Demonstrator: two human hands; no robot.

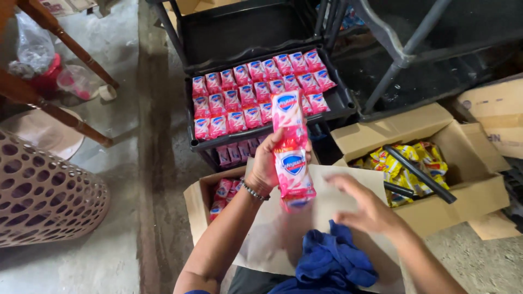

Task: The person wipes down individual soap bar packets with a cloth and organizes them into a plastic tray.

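While left grip pinches three-sachet strip | right grip spread | two boxes

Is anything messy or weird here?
Mostly tidy: the pink sachets lie in neat rows on the black shelf. One oddity: two black bars lie across the yellow packets in the cardboard box, where they seem misplaced.

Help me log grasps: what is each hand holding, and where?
Left hand grips the strip of pink sachets around its middle; right hand holds nothing.
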